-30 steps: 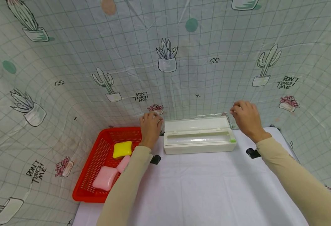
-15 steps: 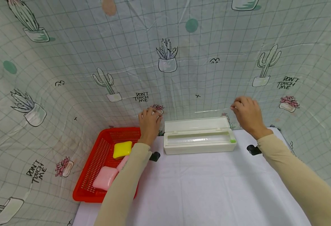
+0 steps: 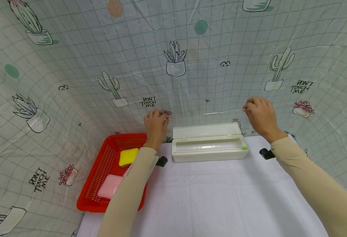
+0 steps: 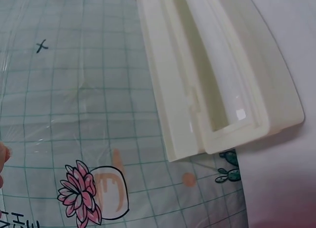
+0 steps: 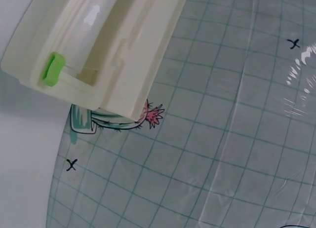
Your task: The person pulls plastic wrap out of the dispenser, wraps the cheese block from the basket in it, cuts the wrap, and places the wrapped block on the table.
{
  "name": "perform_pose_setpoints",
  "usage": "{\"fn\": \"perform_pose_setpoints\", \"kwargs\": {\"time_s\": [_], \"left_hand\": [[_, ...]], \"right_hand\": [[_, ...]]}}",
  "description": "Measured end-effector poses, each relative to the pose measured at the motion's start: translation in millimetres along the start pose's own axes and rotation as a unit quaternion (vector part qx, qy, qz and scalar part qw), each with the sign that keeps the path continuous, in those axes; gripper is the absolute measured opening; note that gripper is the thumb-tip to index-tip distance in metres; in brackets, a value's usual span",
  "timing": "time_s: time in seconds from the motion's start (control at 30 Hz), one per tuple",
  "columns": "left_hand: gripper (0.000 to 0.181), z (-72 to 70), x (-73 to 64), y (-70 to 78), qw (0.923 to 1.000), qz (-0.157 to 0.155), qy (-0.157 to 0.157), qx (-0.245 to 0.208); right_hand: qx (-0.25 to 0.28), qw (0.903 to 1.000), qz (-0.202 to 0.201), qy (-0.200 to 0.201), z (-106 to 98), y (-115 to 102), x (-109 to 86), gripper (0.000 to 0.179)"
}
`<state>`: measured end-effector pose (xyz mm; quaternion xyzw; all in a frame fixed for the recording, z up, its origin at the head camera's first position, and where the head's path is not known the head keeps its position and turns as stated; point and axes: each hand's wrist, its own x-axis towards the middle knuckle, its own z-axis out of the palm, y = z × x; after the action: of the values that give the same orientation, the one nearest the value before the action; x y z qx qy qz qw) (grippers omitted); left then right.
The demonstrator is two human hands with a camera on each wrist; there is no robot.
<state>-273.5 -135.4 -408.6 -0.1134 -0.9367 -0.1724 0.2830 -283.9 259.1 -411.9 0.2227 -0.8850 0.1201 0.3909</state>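
Mid-frame, my left hand (image 3: 155,127) and right hand (image 3: 261,115) pinch clear film (image 3: 213,113). It seems light, limp, clingy: best held by corners.

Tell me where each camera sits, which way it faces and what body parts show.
Head: worn on the head, facing forward and down at the white box and red basket; left hand, right hand and tan sleeves show.
Left wrist: worn there, facing the box's left end and patterned cloth; a bit of the fingers shows at the left edge.
Right wrist: worn there, facing the box's right end with its green clip; no hand shows.
Shared: both wrist views show the open box, from opposite ends.
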Motion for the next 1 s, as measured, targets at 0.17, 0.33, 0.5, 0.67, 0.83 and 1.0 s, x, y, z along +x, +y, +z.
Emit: {"fn": "perform_pose_setpoints", "kwargs": {"time_s": [0.17,0.33,0.5,0.67,0.83,1.0], "left_hand": [[0.018,-4.7,5.7,1.4,1.0000,-0.003,-0.003,-0.006],[0.021,-10.3,11.6,1.8,1.0000,0.002,-0.003,-0.005],[0.019,-14.1,16.6,2.7,0.9999,0.008,0.007,0.007],[0.020,-18.2,20.6,3.4,0.9997,0.017,0.016,0.008],[0.022,-21.8,24.9,4.0,0.9995,0.023,0.017,0.010],[0.021,-25.9,29.4,4.8,0.9996,0.018,0.017,0.016]], "right_hand": [[-0.009,1.0000,-0.003,0.000,-3,1,6.8,0.009],[-0.009,0.9999,-0.005,0.001,-5,2,13.1,0.009],[-0.005,0.9999,-0.006,0.008,-6,5,17.2,0.009],[-0.003,0.9998,-0.008,0.018,-8,6,21.9,0.009],[0.000,0.9995,-0.011,0.028,-11,7,26.4,0.009],[0.004,0.9994,-0.014,0.032,-14,6,30.8,0.008]]}}
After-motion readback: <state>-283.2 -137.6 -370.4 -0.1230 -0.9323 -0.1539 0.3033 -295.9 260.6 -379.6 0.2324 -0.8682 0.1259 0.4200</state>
